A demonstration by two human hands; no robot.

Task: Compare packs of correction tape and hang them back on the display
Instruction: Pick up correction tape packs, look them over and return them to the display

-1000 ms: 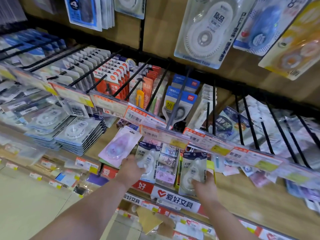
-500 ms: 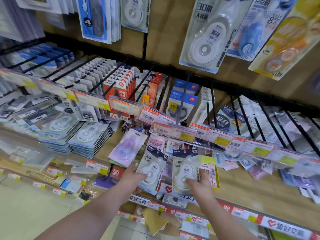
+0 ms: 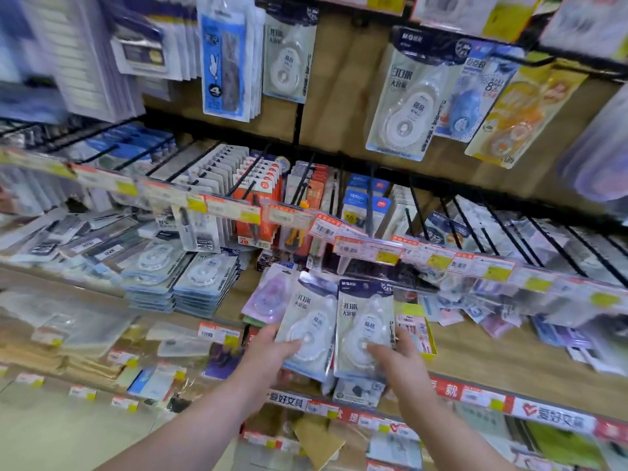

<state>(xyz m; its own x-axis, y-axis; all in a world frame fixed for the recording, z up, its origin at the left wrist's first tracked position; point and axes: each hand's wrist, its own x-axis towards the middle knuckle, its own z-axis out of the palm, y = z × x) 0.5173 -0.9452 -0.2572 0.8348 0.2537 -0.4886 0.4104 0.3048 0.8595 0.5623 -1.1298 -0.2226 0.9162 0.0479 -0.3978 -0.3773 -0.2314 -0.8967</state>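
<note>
Print blurred: left pack [image 3: 311, 322], right pack [image 3: 365, 326]

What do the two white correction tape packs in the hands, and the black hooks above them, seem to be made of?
Left-hand pack and right-hand pack: likely clear glossy plastic blister on printed card; glare lies on the bulge, the white dispenser shows through. Black hooks: thin straight rods, probably painted metal wire, matt; blur leaves it open.

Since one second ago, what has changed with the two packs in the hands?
The left hand and right hand brought their white packs together: left pack and right pack now sit edge to edge. Unchanged: both hands keep holding them, purple pack behind the left one.
</note>
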